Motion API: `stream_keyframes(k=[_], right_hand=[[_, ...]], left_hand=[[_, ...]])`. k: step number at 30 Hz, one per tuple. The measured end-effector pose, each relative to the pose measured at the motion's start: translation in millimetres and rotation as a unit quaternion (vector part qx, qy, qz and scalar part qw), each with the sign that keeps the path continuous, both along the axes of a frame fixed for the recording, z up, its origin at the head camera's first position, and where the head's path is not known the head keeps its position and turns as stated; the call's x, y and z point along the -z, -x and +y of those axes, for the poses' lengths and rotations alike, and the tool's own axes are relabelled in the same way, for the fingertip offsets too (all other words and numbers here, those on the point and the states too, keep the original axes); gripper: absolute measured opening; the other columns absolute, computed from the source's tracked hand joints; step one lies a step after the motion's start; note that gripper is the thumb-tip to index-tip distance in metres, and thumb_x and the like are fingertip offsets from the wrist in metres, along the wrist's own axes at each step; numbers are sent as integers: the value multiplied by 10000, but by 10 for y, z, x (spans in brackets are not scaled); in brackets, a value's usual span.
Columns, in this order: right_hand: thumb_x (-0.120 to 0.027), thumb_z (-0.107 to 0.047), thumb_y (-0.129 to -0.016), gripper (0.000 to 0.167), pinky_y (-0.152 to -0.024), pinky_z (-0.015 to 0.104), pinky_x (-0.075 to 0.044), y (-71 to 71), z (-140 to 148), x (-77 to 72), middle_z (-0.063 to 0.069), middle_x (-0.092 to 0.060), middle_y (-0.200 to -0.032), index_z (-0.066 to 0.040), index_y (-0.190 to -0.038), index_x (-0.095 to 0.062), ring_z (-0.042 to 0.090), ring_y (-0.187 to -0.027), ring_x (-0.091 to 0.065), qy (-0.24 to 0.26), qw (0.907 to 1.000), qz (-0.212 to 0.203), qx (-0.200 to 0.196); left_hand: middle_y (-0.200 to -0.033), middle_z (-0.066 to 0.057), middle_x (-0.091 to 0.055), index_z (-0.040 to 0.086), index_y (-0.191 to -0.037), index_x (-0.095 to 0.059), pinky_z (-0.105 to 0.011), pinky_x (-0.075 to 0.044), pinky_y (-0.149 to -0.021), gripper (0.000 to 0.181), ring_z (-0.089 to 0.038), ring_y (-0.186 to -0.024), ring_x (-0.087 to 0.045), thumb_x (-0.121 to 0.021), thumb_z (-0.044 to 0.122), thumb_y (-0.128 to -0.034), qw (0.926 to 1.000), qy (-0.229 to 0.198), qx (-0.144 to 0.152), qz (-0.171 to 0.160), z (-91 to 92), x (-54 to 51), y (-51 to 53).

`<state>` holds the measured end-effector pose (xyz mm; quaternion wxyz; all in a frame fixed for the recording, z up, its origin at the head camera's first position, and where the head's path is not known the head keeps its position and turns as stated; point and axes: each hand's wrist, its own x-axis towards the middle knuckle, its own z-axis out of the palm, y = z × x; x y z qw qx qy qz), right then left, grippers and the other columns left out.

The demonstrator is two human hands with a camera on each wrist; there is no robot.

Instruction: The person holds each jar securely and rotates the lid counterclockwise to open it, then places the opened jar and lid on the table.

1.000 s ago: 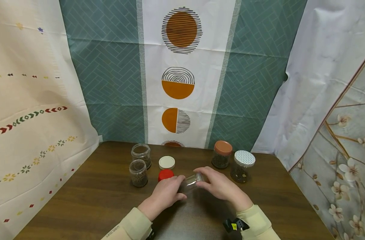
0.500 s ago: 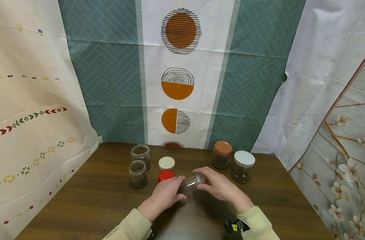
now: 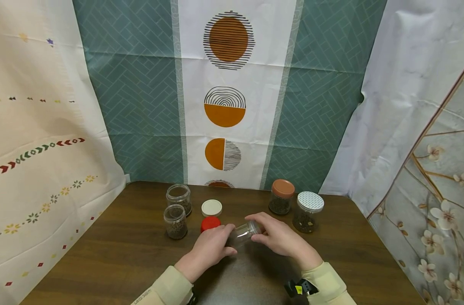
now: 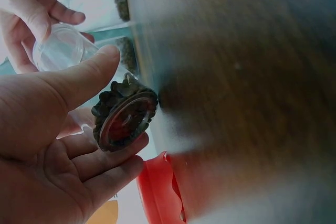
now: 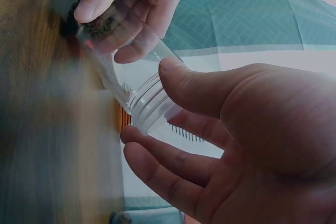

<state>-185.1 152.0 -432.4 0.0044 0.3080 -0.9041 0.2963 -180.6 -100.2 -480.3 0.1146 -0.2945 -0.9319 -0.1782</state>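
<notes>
Both hands hold a clear jar (image 3: 243, 232) on a slant above the table. My left hand (image 3: 209, 245) grips its lower end, with dark lumpy contents (image 4: 113, 106) gathered at the base in the left wrist view. My right hand (image 3: 279, 237) holds the other end, thumb and fingers about the threaded mouth (image 5: 149, 103) in the right wrist view. That mouth bears no lid. Just beyond the left hand is a red lid (image 3: 210, 223), partly hidden by that hand in the head view.
On the left stand two lidless jars, a nearer jar (image 3: 176, 228) and a farther jar (image 3: 183, 199), with dark contents. A white lid (image 3: 211, 207) lies behind the red one. Back right are an orange-lidded jar (image 3: 281, 199) and a patterned-lid jar (image 3: 308, 214) on the wooden table (image 3: 114, 254).
The held jar's mouth end has shifted slightly and shows more plainly between the hands. Both hands stay in nearly the same place; the other jars and lids have not moved.
</notes>
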Motion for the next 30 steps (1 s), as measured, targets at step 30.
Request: stream_keyframes(k=[30], right_hand=[[-800,-289,-1044,474,-838,402,-558,20,12,-8,20,-662,-1306,-144,-1475,-670,224,-999,-656,4,9999,-52,155]], left_hand=[[-1030,-39,-743,68,-1282,-671,-394,-604,-781,606,-185,-858,-701,-998,300,-828,9999,-35,52,97,-12,25,-2]])
